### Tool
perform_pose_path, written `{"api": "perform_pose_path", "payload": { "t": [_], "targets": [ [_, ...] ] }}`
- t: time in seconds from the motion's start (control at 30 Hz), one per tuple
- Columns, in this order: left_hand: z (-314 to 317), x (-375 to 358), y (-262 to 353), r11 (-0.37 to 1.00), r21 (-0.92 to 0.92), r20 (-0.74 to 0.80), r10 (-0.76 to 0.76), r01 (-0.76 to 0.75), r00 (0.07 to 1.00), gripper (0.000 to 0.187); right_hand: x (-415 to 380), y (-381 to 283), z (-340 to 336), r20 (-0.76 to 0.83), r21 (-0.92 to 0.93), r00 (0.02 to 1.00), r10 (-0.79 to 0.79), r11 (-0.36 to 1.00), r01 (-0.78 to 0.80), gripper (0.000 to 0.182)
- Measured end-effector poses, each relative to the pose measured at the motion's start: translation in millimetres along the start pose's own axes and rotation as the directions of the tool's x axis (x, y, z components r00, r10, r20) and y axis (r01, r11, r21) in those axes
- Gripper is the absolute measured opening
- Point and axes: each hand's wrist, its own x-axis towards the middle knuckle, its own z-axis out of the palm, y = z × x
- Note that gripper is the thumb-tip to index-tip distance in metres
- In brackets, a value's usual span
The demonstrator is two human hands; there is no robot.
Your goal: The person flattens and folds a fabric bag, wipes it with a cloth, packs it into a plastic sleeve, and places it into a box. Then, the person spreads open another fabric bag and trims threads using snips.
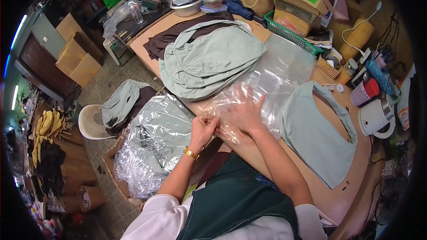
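A clear plastic bag (229, 118) lies over the near edge of the table, with its mouth toward me. My left hand (204, 130), wearing a gold watch, is closed in a pinch on the bag's near edge. Fingers spread, my right hand (247, 112) is at the same bag, and shiny film shows around the palm and fingers. To the right of it a pale grey-green fabric shoulder bag (302, 135) lies flat with its strap looped. Beyond my hands sits a pile of similar fabric bags (209, 58), and more flat plastic bags (289, 62) lie beside it.
At left, a box (119, 162) holds plastic-wrapped fabric bags (153, 135). Behind it stands a white chair (86, 122) with more bags draped on it. A green basket (296, 38), a pink cup (359, 94) and a white kettle (372, 118) line the table's right side.
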Motion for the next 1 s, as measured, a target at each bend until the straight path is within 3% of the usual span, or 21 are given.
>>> {"api": "perform_pose_path", "payload": {
  "t": [0.03, 0.07, 0.13, 0.2, 0.3, 0.33, 0.37, 0.4, 0.47, 0.57, 0.63, 0.7, 0.73, 0.77, 0.8, 0.83, 0.9, 0.93, 0.97, 1.0],
  "targets": [
    [-1, -6, 5, 0.994, 0.090, 0.032, 0.054, -0.056, 0.998, 0.015, 0, 0, -8, 0.066, 0.064, 0.994, 0.090, 0.993, -0.095, 0.050],
    [-1, -9, 6, 0.995, 0.087, 0.030, 0.055, -0.057, 0.998, 0.015, -1, 0, -9, 0.058, 0.016, 0.992, 0.114, 0.993, -0.115, 0.053],
    [0, -15, 5, 0.945, -0.239, 0.100, -0.205, 0.223, 0.974, 0.022, -10, -13, -20, 0.094, 0.066, 0.993, 0.069, 0.995, -0.076, 0.050],
    [-1, -9, -6, 0.960, -0.186, 0.098, -0.194, 0.210, 0.976, 0.027, -14, -23, -19, 0.134, 0.119, 0.991, 0.023, 0.992, -0.039, 0.047],
    [2, -7, -23, 0.975, -0.159, 0.049, -0.149, 0.155, 0.988, 0.039, -10, -16, 2, 0.189, -0.038, 0.981, 0.047, 0.998, -0.041, 0.055],
    [2, -13, -14, 0.990, 0.136, 0.004, 0.044, -0.044, 0.999, 0.040, -8, -2, 7, 0.092, -0.059, 0.994, 0.062, 0.997, -0.057, 0.054],
    [3, -19, -5, 0.878, 0.423, 0.018, 0.241, -0.226, 0.970, 0.041, -4, 10, 13, -0.008, -0.079, 0.997, 0.074, 0.994, -0.075, 0.054],
    [2, -28, 6, 0.878, 0.421, 0.018, 0.242, -0.227, 0.970, 0.041, 0, 8, -8, 0.165, -0.099, 0.973, 0.161, 0.984, -0.146, 0.053],
    [-6, -53, 29, 0.953, 0.207, 0.030, 0.220, -0.221, 0.975, 0.041, 3, 11, -15, 0.187, -0.070, 0.965, 0.185, 0.982, -0.175, 0.052],
    [-24, -89, 59, 0.940, 0.155, -0.004, 0.308, -0.304, 0.951, 0.041, 7, 11, -23, 0.258, -0.081, 0.939, 0.226, 0.974, -0.212, 0.049],
    [-56, -106, 62, 0.926, 0.153, -0.106, 0.363, -0.346, 0.926, 0.040, 7, 11, -22, 0.242, -0.022, 0.945, 0.219, 0.975, -0.220, 0.047],
    [-101, -121, 45, 0.899, -0.054, -0.320, 0.397, -0.435, 0.860, 0.040, 7, 9, -26, 0.247, -0.028, 0.944, 0.221, 0.975, -0.221, 0.046],
    [-119, -125, 54, 0.743, 0.381, -0.389, 0.669, -0.550, 0.633, 0.031, 6, 7, -27, 0.251, -0.036, 0.942, 0.224, 0.974, -0.222, 0.046],
    [-138, -130, 62, 0.513, 0.766, -0.408, 0.854, -0.387, 0.324, 0.021, 4, 8, -26, 0.248, -0.033, 0.942, 0.225, 0.974, -0.224, 0.046],
    [-164, -151, 76, 0.698, 0.427, -0.591, 0.697, -0.574, 0.407, 0.004, 3, 9, -22, 0.221, -0.021, 0.952, 0.211, 0.977, -0.212, 0.046],
    [-196, -169, 88, 0.669, 0.235, -0.715, 0.610, -0.705, 0.341, 0.005, 2, 10, -21, 0.193, -0.010, 0.961, 0.197, 0.980, -0.199, 0.045],
    [-277, -236, 126, 0.317, 0.231, -0.831, 0.556, -0.920, -0.017, 0.008, 0, 4, -26, 0.199, 0.014, 0.955, 0.218, 0.974, -0.226, 0.046],
    [-308, -272, 145, 0.176, 0.343, -0.797, 0.575, -0.923, -0.186, 0.010, -2, 0, -28, 0.212, 0.031, 0.948, 0.237, 0.968, -0.249, 0.046],
    [-300, -278, 159, 0.308, 0.702, -0.633, 0.683, -0.642, -0.364, 0.012, -6, -8, -27, 0.210, 0.029, 0.948, 0.238, 0.968, -0.249, 0.046],
    [-291, -282, 174, 0.478, 0.878, -0.406, 0.746, 0.001, -0.528, 0.015, -14, -21, -23, 0.146, 0.041, 0.971, 0.188, 0.980, -0.196, 0.046]
  ]
}}
